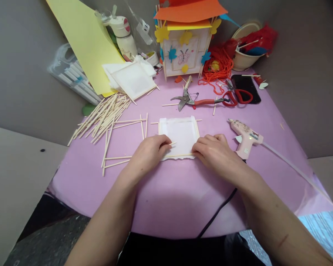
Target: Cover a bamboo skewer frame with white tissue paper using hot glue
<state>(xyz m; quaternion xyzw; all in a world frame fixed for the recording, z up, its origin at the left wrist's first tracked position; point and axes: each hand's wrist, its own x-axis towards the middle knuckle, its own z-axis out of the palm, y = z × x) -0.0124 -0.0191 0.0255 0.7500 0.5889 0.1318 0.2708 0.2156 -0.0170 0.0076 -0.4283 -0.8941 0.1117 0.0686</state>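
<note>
A white sheet on a thin wooden stick frame [180, 135] lies flat on the table in front of me. My left hand [152, 149] is at its left side, thumb and fingers pinching a short thin wooden stick [173, 143] whose tip points over the sheet. At the frame's lower right corner, the fingers of my right hand [212, 149] are curled together and grip the edge. The sheet's lower border is ragged and sticks out past the bottom stick. A second, bare stick frame [118, 158] lies to the left, partly behind my left hand.
A pink glue gun [245, 136] lies at right, its cord near my right arm. Behind are pruning shears [185, 99], red scissors [238, 96], a phone [249, 87], and a decorated paper lantern [183, 48]. Loose sticks [105, 114] are piled at left beside white panels [134, 79].
</note>
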